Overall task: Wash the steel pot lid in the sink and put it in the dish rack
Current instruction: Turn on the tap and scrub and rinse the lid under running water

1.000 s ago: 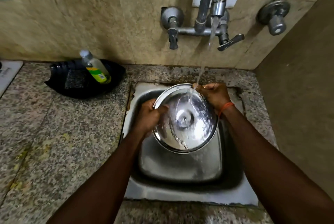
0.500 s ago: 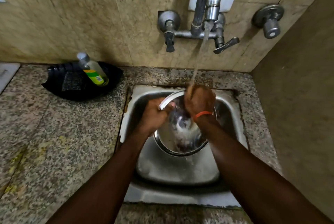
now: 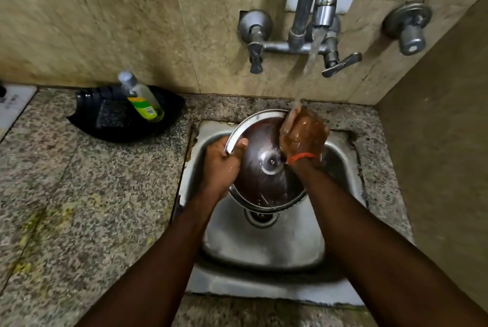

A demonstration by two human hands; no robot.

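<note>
Both hands work the steel pot lid (image 3: 266, 168) over the sink (image 3: 340, 157): left hand (image 3: 224, 163) pinches its rim, right hand (image 3: 303, 133) rubs it under running water (image 3: 311, 54); finger spread unclear. Rinsing step; racking likely needs a firm wet-rim grip.

The round steel pot lid (image 3: 260, 168) is tilted over the back half of the steel sink (image 3: 264, 244), its far rim raised toward the back edge. Its shiny, wet face points up, with a small round knob at the centre. Tap water runs onto its far right edge.
</note>
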